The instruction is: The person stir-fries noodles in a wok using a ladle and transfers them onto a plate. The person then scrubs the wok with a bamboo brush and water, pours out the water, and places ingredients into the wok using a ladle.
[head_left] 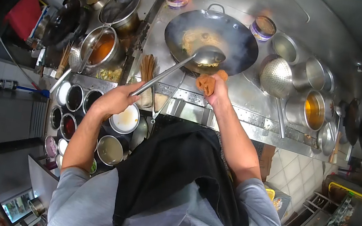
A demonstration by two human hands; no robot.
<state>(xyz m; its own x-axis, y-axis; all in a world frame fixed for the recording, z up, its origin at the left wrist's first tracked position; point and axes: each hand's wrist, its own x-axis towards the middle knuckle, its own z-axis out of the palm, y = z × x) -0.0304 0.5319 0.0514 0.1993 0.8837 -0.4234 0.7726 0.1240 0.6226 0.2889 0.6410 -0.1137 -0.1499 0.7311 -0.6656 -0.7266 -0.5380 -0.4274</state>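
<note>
My left hand [114,101] is closed firmly around the handle of a long ladle [211,56], whose bowl sits over noodles [200,39] inside a wide dark wok [245,45] on the steel counter [241,86]. My right hand [220,92] is curled around a bunched orange-brown cloth [205,84] by the wok's near rim; whether it grips the rim, I cannot tell. The wok's inside looks hazy. A slipping cloth could let hot metal burn me; too hard a ladle push could spill noodles.
</note>
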